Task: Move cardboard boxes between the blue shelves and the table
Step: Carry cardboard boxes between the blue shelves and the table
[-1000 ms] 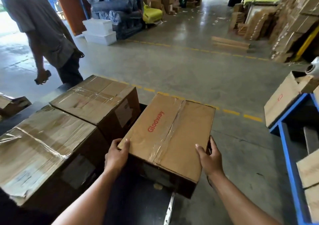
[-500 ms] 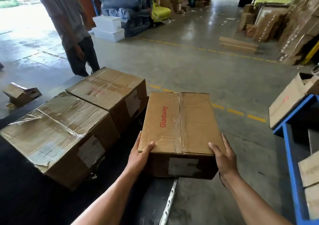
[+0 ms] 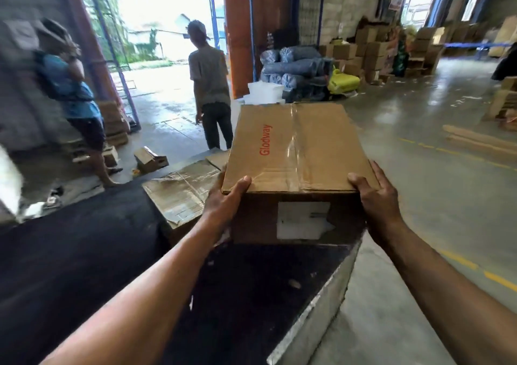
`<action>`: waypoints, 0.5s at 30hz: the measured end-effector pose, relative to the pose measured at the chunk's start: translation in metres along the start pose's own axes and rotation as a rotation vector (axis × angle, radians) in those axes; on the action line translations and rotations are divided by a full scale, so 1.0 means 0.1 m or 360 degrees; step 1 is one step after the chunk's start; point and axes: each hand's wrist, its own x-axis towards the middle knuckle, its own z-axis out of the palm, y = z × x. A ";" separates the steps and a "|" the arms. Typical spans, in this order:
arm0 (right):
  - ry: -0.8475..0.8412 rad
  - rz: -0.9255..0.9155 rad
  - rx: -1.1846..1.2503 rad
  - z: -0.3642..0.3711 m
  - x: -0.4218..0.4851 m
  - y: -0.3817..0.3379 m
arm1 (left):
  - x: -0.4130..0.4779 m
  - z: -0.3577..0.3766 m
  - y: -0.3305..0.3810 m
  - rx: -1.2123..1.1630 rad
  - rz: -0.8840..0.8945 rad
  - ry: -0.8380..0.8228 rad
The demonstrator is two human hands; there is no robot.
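Black table (image 3: 84, 266): taped cardboard box (image 3: 181, 194) on top.

— What is this big room like?
— It has a shiny gray floor (image 3: 419, 146) with yellow lines (image 3: 458, 264).
— Where does the light come from?
— A wide open doorway (image 3: 167, 29). Orange posts (image 3: 240, 29) stand beside it.

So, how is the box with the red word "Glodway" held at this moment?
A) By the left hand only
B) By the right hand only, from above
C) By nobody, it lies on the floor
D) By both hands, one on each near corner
D: the left hand grips the near left corner of the Glodway box and the right hand grips its near right corner, thumbs on top.
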 end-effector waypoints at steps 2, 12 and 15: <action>-0.0188 -0.0124 -0.0061 0.44 -0.09 -0.23 | -0.23 -0.55 0.07 0.0038 0.0019 0.0240; -0.1208 -0.0230 0.0119 2.89 -1.17 -0.70 | -1.28 -2.89 -0.17 0.0332 -0.0064 0.1100; -0.1395 -0.0205 0.0053 3.51 -1.28 -0.49 | -1.27 -3.27 -0.58 0.0409 -0.0159 0.1221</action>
